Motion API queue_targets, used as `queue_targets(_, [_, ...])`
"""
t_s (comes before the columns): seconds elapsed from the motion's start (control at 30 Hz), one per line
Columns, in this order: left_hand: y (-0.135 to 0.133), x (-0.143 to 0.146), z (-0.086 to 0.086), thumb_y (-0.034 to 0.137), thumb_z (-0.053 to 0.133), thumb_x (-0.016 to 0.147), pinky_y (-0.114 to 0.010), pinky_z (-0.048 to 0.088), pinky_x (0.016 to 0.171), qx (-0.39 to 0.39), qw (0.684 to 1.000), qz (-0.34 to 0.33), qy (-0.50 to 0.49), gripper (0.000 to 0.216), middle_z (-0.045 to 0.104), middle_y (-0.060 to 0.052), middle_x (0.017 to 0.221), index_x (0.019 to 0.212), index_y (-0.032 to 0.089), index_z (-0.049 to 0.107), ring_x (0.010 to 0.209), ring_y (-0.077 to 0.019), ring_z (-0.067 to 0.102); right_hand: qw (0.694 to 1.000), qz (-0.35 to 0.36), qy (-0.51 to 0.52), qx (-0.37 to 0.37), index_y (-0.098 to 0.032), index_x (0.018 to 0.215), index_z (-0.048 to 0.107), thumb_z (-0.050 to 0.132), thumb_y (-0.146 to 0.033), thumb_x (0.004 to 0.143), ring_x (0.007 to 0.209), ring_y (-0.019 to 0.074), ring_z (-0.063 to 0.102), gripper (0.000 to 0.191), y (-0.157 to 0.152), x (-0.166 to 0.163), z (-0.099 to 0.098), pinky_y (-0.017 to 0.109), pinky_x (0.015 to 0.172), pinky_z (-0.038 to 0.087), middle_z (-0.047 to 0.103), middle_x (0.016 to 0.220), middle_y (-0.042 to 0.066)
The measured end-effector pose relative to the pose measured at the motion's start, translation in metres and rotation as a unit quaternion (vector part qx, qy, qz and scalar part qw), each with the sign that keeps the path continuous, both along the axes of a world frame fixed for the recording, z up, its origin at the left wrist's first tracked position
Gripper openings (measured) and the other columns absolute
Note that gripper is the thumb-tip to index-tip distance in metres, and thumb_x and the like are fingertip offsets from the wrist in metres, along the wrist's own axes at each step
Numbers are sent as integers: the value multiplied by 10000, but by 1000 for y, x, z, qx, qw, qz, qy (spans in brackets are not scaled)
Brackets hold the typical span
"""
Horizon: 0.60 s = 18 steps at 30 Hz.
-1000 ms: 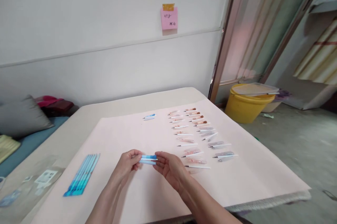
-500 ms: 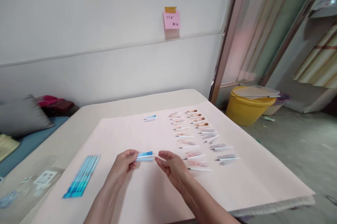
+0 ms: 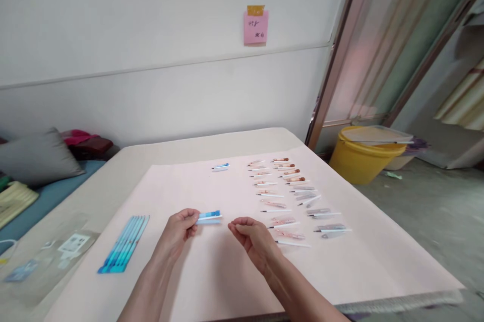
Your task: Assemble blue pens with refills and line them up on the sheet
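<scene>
My left hand [image 3: 181, 229] pinches the parts of a blue pen [image 3: 208, 215]: a blue barrel, a thin white refill [image 3: 212, 218] and a pale blue cap [image 3: 209, 221], all pointing right. Just right of them is my right hand [image 3: 251, 235], its thumb and forefinger pressed together. I cannot make out whether anything small sits between those fingertips. A row of blue pens [image 3: 125, 244] lies on the pink sheet at left. Farther back lies another blue pen with its refill and cap apart [image 3: 220, 167].
Taken-apart pens [image 3: 289, 179] with white refills lie in two columns on the pink sheet's [image 3: 363, 256] right side. A clear plastic bag [image 3: 56, 256] rests at the left edge. A yellow bucket [image 3: 350, 161] stands on the floor at right. A pink note [image 3: 256, 27] hangs on the wall.
My right thumb and forefinger have closed together and drawn slightly right, away from the pen parts. My left hand keeps its hold. The whole view has shifted a little.
</scene>
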<state>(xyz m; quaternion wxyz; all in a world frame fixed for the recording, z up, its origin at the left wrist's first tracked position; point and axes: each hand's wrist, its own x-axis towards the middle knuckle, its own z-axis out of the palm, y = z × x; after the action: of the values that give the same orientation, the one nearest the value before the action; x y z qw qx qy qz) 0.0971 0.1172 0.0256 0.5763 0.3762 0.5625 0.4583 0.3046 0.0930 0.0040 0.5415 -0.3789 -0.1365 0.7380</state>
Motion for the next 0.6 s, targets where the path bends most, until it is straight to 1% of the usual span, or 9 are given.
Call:
queue_targets(0.07, [0,0,0,310,728,597,-161,323,441,0,1000,3,2,253,514,30,536,740,127,628,465,-46,440,1000,-4,16,14,-112,637,656,702,-17,515,780,145,645,161,0,0,4,222,836,502,652,730,47])
queue_targets(0.13, [0,1,-1,313,728,594,-163,327,441,1,1000,4,2,255,518,28,542,740,128,631,466,-47,442,999,-3,25,26,-110,673,668,713,-20,516,799,142,640,186,0,0,8,214,819,502,662,763,54])
queue_targets(0.3, [1,7,-3,295,722,606,-155,339,449,-2,1000,6,-3,233,518,28,535,735,124,629,467,-42,446,998,-7,50,38,-124,718,678,737,-28,522,794,124,632,225,0,1,13,179,726,505,669,793,48])
queue_targets(0.43, [0,16,-2,292,724,606,-150,338,441,-6,1000,8,-5,233,509,30,533,725,118,625,464,-40,442,997,-27,65,40,-141,737,682,738,-20,509,777,108,623,264,2,-1,13,156,652,492,671,829,29])
queue_targets(0.6, [-2,20,-2,304,736,591,-153,330,423,-8,1000,5,-12,248,495,35,528,711,118,622,452,-40,430,996,-27,40,79,-138,769,676,718,-40,546,738,109,619,248,1,-3,14,172,653,477,681,764,33])
